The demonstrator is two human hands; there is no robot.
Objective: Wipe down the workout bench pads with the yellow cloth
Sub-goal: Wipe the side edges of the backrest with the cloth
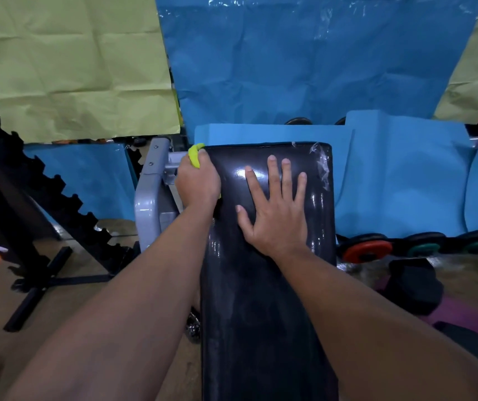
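The black bench pad (264, 285) runs lengthwise straight away from the person, its far end pointing at the blue sheeting (304, 68) on the wall. Its glossy surface carries streaks and a bright glare spot near that far end. A grey metal frame (149, 195) stands just beside its left edge. The right hand (275, 209) lies flat on the pad's far half, fingers spread wide and straight, palm down, gripping nothing. The left hand (197, 180) sits at the pad's far left corner, fingers curled tight around the yellow cloth (195, 154), which is bunched small; only a lump shows past the knuckles, touching the pad's edge. Weight plates (366, 251) line the floor to the right.
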